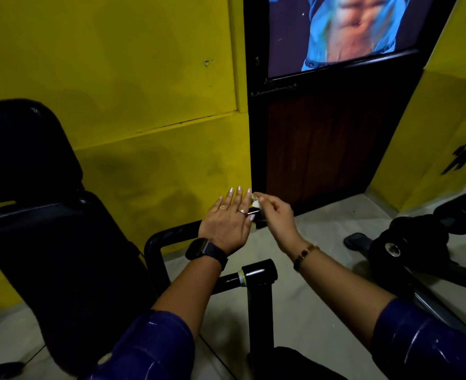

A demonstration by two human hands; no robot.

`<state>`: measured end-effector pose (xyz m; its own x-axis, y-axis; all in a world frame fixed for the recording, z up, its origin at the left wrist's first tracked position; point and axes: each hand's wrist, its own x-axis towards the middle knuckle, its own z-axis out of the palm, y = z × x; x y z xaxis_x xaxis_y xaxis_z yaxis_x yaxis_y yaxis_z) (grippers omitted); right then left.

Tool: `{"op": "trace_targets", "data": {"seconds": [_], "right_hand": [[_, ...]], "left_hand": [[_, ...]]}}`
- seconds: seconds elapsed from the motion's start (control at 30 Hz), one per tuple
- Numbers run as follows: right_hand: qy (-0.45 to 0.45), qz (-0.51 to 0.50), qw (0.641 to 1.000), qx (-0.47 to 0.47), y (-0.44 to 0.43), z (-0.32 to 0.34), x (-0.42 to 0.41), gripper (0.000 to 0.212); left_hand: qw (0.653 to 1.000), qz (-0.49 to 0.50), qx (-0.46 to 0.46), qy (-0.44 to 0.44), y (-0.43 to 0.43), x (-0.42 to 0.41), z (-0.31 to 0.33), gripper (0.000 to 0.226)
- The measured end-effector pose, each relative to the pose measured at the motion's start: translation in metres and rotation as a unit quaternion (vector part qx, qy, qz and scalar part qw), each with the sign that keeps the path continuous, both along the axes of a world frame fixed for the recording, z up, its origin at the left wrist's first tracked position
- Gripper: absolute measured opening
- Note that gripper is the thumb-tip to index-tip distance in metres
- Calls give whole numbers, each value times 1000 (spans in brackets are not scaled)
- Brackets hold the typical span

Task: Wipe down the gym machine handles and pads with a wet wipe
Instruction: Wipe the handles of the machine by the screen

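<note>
My left hand point(227, 220) lies flat over the end of a black curved machine handle point(171, 234), fingers spread and straight; whether it holds anything under the palm is hidden. My right hand point(277, 215) sits just to its right, fingertips pinched on a small white wet wipe point(255, 200) near the handle's tip. The machine's black seat pad point(61, 270) and back pad point(20, 149) fill the left side. A black post with a roller end point(259, 272) stands below my hands.
A yellow wall point(130, 91) runs behind the machine. A dark door point(322, 146) with a poster stands at centre right. Black dumbbells point(407, 242) and a bench pad point(462, 212) lie on the pale floor at right.
</note>
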<state>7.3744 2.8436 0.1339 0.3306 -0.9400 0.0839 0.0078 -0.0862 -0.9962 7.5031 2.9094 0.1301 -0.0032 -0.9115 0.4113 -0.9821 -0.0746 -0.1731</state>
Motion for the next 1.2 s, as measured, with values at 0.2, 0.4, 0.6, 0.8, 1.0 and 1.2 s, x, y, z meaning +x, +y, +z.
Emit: {"op": "trace_targets", "data": {"seconds": [0.2,0.4,0.6,0.8,1.0,1.2], "right_hand": [[85,-61,944,-313,34,-47,-11,43],[62,-87,974,-199,23,-28,-7,37],[213,-37,975,-46,1,9,1,44],[196,-99,953,-208,46,-28,-5,54],[298,-33,892,-337,31,-36,-18,81],[445,-14,808,-386,22,-10,-9,68]], "left_hand": [[1000,1,11,5,2,-2,3,59],[999,-4,32,18,2,-1,5,59],[998,3,58,27,5,-3,9,58],[995,5,92,47,6,-4,12,59],[987,-15,139,76,10,-6,25,86],[984,-3,162,70,20,6,29,86]]}}
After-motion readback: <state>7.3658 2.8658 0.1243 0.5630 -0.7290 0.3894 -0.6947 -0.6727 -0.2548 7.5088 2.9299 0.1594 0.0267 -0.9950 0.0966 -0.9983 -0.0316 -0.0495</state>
